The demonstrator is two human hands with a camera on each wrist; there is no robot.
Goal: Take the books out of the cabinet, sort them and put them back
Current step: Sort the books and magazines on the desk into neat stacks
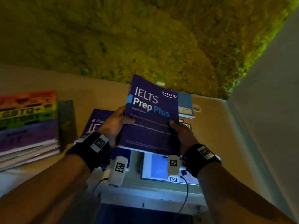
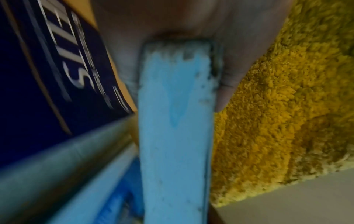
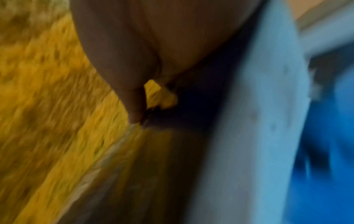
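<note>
Floor [image 1: 100,94] is tan/beige, w/ a shaggy yellow rug [image 1: 145,38] covering the far part; rug edge runs across just behind the books. On the bare floor, left: a stack of books [image 1: 27,143] topped by a rainbow-striped LGBTQ+ history book [image 1: 29,109]. Just beside it, to the right, a dark thin book [image 1: 67,123] lies flat. Near centre, a purple IELTS book [image 1: 97,122] lies flat, partly hidden. Far right of centre, a light-blue book [image 1: 186,104] lies on white papers; a small roll of tape [image 1: 197,108] sits just beside it. White wall [image 1: 267,110] borders the floor at right.
</note>
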